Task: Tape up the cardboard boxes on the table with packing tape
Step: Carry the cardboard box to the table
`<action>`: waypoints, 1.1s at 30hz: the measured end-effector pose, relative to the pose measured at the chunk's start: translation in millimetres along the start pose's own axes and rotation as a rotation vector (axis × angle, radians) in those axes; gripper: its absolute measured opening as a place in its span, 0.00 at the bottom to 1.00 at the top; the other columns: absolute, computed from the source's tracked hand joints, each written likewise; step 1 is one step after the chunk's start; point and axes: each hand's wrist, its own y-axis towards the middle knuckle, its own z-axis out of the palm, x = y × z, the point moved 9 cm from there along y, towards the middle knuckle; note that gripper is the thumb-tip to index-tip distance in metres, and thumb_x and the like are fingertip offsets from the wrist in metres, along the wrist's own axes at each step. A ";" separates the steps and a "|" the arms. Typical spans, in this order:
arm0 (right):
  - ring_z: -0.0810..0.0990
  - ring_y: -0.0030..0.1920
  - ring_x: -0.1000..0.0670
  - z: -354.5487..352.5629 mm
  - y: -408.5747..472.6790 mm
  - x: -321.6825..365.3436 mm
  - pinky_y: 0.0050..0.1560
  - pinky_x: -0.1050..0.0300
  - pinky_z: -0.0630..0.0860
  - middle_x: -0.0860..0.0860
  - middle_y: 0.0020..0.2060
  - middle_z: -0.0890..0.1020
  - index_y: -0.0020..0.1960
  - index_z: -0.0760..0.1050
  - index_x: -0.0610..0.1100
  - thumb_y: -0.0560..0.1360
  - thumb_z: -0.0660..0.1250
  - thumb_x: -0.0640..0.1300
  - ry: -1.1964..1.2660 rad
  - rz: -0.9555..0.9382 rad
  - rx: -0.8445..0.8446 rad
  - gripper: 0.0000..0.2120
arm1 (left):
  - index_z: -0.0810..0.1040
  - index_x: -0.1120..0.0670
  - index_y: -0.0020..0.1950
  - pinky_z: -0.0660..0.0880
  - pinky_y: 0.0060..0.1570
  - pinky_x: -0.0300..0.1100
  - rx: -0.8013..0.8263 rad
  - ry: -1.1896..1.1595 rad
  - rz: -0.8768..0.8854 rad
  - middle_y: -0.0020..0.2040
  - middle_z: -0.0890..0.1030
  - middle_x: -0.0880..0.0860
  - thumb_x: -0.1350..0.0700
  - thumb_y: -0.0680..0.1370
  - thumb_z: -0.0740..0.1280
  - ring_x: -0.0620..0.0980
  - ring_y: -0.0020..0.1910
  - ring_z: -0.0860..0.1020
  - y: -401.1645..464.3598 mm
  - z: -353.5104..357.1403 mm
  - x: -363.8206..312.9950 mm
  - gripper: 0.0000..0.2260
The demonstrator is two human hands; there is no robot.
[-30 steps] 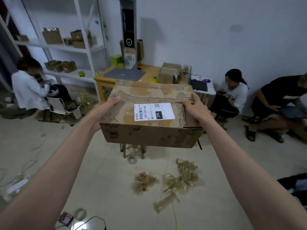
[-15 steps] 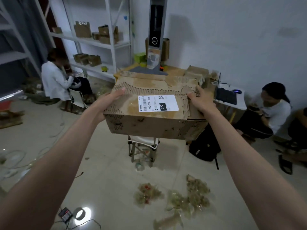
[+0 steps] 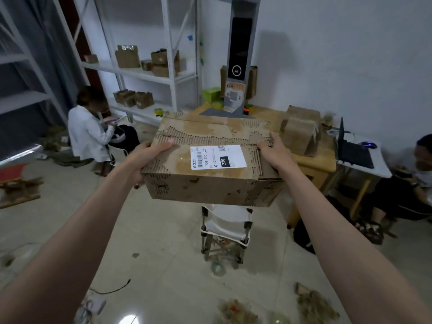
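cardboard box (image 3: 210, 160) – my left hand (image 3: 149, 155), right hand (image 3: 273, 150) clamp its ends – torn, soft skin; feels light – hold low by corners

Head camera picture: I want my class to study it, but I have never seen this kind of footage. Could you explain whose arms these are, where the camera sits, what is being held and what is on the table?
The camera is worn on a person's head and looks forward and down, so the two bare arms reaching in from the bottom are the wearer's own. The left hand and the right hand grip opposite ends of a worn brown cardboard box, held up in the air above the floor. Its top carries a white shipping label and torn patches showing the ribbed layer. Beyond it stands a yellow wooden table with a smaller brown cardboard box and a tall grey scanner stand on it. Other people sit nearby.
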 end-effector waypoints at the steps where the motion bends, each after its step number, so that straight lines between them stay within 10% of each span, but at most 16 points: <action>1: 0.66 0.75 0.37 6.9 9.0 5.8 0.73 0.42 0.66 0.45 0.77 0.66 0.82 0.50 0.57 0.82 0.54 0.62 -0.005 0.014 0.000 0.31 | 0.72 0.51 0.65 0.82 0.36 0.45 -0.007 0.010 -0.002 0.53 0.85 0.56 0.40 0.68 0.78 0.52 0.41 0.86 12.9 -6.0 -3.8 0.31; 9: 0.68 0.74 0.37 66.0 106.0 39.1 0.72 0.39 0.66 0.45 0.76 0.68 0.81 0.48 0.58 0.79 0.51 0.70 0.000 0.096 -0.048 0.36 | 0.72 0.52 0.68 0.80 0.31 0.42 0.066 0.071 -0.021 0.48 0.86 0.55 0.35 0.64 0.79 0.49 0.35 0.85 139.6 -30.8 -17.3 0.39; 15: 0.67 0.74 0.38 115.6 200.2 54.9 0.73 0.39 0.65 0.47 0.76 0.68 0.81 0.50 0.56 0.75 0.54 0.72 0.107 0.133 -0.070 0.41 | 0.70 0.47 0.73 0.81 0.56 0.59 0.096 0.180 -0.094 0.56 0.85 0.57 0.25 0.49 0.78 0.59 0.51 0.85 278.2 -51.3 -25.3 0.57; 33: 0.70 0.72 0.38 236.8 434.1 148.0 0.71 0.38 0.67 0.48 0.74 0.71 0.81 0.48 0.60 0.67 0.49 0.76 0.176 0.288 -0.222 0.46 | 0.76 0.53 0.65 0.80 0.40 0.45 0.295 0.202 -0.017 0.54 0.85 0.57 0.36 0.73 0.72 0.54 0.47 0.85 601.3 -96.8 -101.5 0.28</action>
